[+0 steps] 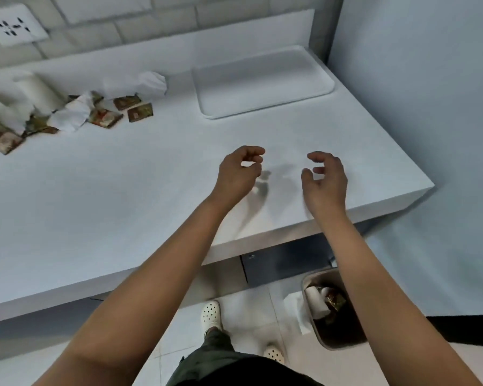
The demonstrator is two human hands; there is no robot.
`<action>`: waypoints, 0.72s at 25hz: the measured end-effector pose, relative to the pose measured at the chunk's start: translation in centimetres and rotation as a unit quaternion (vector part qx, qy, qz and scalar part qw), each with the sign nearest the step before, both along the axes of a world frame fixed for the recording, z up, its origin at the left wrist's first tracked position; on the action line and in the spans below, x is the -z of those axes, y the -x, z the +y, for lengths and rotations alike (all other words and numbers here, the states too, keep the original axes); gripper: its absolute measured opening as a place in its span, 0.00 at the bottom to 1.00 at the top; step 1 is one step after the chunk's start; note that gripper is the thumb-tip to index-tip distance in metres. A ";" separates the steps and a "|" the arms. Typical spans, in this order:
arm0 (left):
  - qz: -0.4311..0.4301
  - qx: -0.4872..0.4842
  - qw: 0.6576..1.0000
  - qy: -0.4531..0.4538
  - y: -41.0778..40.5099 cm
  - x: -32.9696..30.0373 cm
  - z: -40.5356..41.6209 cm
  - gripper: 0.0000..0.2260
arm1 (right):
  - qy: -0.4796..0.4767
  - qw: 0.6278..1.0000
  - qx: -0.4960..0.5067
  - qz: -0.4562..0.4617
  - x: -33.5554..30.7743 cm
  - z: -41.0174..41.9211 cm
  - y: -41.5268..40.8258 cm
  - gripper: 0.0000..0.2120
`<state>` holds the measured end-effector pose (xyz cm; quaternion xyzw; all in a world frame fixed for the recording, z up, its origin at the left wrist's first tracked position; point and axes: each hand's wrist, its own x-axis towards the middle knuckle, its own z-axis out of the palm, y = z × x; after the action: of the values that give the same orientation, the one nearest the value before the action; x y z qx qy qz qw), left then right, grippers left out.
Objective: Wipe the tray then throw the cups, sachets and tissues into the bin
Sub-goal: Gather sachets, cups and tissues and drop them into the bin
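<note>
Hands hover over the counter (123, 190), left hand (239, 174) and right hand (325, 178) loosely curled, grasping nothing. Tray (262, 107) at 12 o'clock; cups (39, 91), sachets (140, 112), tissues (151, 82) at 10; bin (332, 341) at 5.

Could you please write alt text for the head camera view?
Both the left hand and right hand hover empty over a white counter. An empty white tray sits far right; cups, tissues, sachets lie far left; a bin stands below.

Print on the sachets (134, 108) is too blurred to read.
</note>
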<state>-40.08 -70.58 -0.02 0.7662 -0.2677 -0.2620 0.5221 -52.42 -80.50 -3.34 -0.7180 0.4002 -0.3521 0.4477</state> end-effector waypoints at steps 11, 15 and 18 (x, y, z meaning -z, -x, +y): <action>-0.049 -0.239 0.965 -0.097 -24.3 1.1 12.0 0.14 | 0.074 0.983 -0.141 0.092 -0.3 7.7 -25.3 0.10; -0.127 -0.222 0.952 -0.167 -31.9 2.0 13.4 0.13 | 0.092 0.972 -0.173 0.131 -0.4 8.5 -32.4 0.11; -0.204 -0.179 0.943 -0.192 -36.3 2.9 13.4 0.14 | 0.114 0.958 -0.201 0.170 -0.1 8.5 -36.8 0.12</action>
<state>-3.76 -57.21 -2.89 0.9243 -0.1709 -0.0489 0.3378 -15.63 -71.95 -3.20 -0.8791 0.2752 -0.1709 0.3497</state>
